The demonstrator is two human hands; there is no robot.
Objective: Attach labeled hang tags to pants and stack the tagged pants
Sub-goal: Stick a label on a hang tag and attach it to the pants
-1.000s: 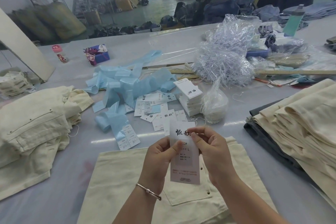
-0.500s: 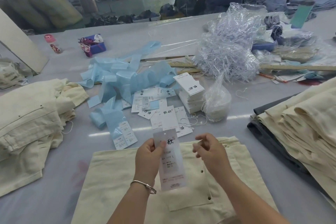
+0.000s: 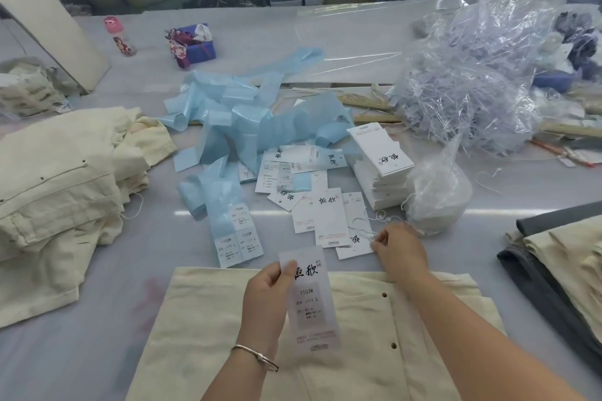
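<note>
A cream pair of pants (image 3: 407,329) lies flat on the table in front of me. My left hand (image 3: 265,299) pinches a white hang tag (image 3: 309,299) by its upper left edge and holds it upright over the pants. My right hand (image 3: 399,249) reaches past the waistband to the loose tags (image 3: 329,215), its fingertips pinching a thin white string (image 3: 365,231) that lies there. A stack of tags (image 3: 379,169) stands behind them.
Cream pants (image 3: 55,185) are heaped at the left, and a stack of folded cream and grey pants (image 3: 560,257) sits at the right edge. Blue backing strips (image 3: 247,120), a sticker sheet (image 3: 239,238), a small bag of strings (image 3: 438,195) and a pile of clear plastic (image 3: 472,81) fill the middle.
My right hand let go of the tag and moved forward and right to the strings on the loose tags. My left hand kept the tag and lowered it over the pants.
</note>
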